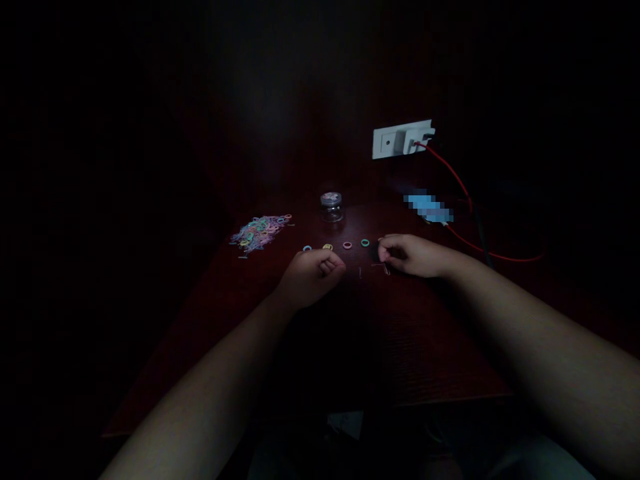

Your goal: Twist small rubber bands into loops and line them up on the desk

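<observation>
My left hand [314,275] rests on the dark red table with its fingers curled inward; whatever they may hold is hidden. Just behind it lie a blue ring [307,249] and a yellow ring [327,247], both like small hair ties. A pink ring [347,246] and a green ring [365,243] continue the row toward my right hand [403,255]. That hand is closed, thumb and fingers together low over the tabletop, and anything between them is too small to make out. Thin pin-like pieces [387,269] lie below its fingertips, and another thin piece [360,272] sits between the hands.
A heap of colourful small pieces [260,232] lies at the table's left. Behind the rings stands a clear lidded jar [331,208]. A red cable [453,172] runs from a wall socket [387,141] to a blurred blue object [429,207]. The surroundings are very dark.
</observation>
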The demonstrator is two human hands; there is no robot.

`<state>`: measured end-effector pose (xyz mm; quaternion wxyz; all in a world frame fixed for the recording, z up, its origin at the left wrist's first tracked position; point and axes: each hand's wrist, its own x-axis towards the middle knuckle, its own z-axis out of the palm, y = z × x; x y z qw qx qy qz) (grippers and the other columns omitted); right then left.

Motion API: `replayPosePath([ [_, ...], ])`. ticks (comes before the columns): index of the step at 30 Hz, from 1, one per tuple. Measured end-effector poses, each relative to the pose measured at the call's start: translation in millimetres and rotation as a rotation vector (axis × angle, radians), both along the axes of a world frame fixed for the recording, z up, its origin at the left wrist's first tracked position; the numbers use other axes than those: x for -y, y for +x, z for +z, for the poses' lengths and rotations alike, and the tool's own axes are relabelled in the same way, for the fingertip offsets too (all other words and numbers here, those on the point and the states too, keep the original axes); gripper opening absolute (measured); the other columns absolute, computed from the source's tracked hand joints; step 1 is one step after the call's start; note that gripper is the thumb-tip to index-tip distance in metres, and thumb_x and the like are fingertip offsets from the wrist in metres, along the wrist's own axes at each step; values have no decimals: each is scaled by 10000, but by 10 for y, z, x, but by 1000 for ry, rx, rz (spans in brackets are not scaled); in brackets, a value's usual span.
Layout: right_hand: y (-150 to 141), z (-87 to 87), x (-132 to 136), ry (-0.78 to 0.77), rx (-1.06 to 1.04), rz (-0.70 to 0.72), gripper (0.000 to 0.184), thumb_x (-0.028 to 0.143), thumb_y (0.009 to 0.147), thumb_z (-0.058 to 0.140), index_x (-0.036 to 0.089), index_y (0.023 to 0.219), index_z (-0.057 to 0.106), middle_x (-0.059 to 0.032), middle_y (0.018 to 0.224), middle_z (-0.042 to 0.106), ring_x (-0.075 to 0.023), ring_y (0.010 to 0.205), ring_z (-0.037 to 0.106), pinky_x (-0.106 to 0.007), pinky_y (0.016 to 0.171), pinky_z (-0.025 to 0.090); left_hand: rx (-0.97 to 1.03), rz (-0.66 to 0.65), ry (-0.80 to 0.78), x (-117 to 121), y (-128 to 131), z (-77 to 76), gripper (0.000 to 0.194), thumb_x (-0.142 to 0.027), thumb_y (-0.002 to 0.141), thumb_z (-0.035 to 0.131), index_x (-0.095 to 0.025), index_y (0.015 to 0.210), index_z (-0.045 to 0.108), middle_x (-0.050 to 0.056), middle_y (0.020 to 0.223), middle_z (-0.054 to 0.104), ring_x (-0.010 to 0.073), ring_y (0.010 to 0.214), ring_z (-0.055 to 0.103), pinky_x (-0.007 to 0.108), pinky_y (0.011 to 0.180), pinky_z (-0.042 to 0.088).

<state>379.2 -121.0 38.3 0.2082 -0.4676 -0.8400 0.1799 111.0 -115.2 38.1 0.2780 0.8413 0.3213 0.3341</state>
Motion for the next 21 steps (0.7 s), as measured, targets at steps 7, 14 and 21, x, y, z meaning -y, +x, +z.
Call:
replayPosePath([
  [7, 73, 92, 69, -68, -13, -104, 154, 161, 707, 520, 186, 832, 606, -37, 822, 605, -169, 745, 545, -291, 712, 425, 1, -17, 40, 2, -8, -6, 127, -252, 805, 579, -150, 768, 647, -12, 648, 600, 59, 540, 498, 162, 497, 409],
  [14, 5, 25, 48, -147, 59, -18, 308, 173, 683, 583, 210, 970, 691, -5, 806, 582, -154, 774, 560, -340, 956, 398, -5, -21, 52, 5, -3, -10, 146, -272, 823, 569, -156, 779, 646, -12, 655, 611, 65, 549, 516, 167, 502, 420],
  [21, -13, -30, -3, -70, 44, 58, 146, 149, 716, 564, 201, 757, 694, 37, 670, 579, -127, 671, 565, -391, 1133, 232, -68, 6, 92, 22, -14, 26, 128, -243, 822, 566, -166, 784, 661, -21, 630, 616, 72, 538, 518, 173, 503, 408],
])
